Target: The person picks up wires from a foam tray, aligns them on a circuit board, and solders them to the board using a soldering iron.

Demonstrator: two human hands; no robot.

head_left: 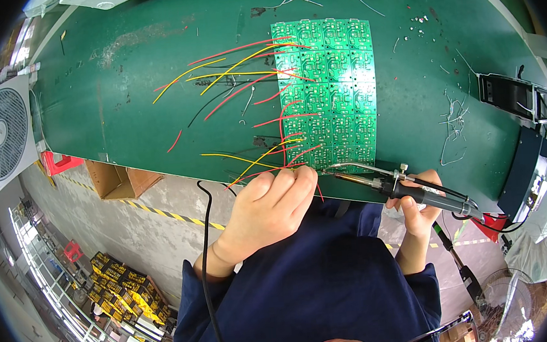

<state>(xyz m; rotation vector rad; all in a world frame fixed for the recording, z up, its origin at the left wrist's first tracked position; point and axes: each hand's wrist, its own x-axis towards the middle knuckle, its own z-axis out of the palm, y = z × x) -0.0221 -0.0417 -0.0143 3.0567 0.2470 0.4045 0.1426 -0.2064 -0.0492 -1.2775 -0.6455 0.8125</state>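
Observation:
A panel of green circuit boards (pixel 328 96) lies on the green table, in front of me. My left hand (pixel 279 202) is closed in a pinch at the panel's near left corner, with a red wire (pixel 320 192) showing beside its fingertips; the grip itself is partly hidden. In my right hand (pixel 421 207) is a soldering iron (pixel 410 189) with a thin curved metal feed tube (pixel 356 164). Its tip points left, close to the left fingertips at the near edge. Loose red wires (pixel 238 49), yellow wires (pixel 224 154) and dark wires lie across the panel's left side and the tabletop.
Tangled thin wire scraps (pixel 454 118) lie right of the panel. A black stand (pixel 505 95) and a dark box (pixel 524 167) stand at the right edge. A fan (pixel 0 131) is at the far left, and a black cable (pixel 208 260) hangs beside my left forearm.

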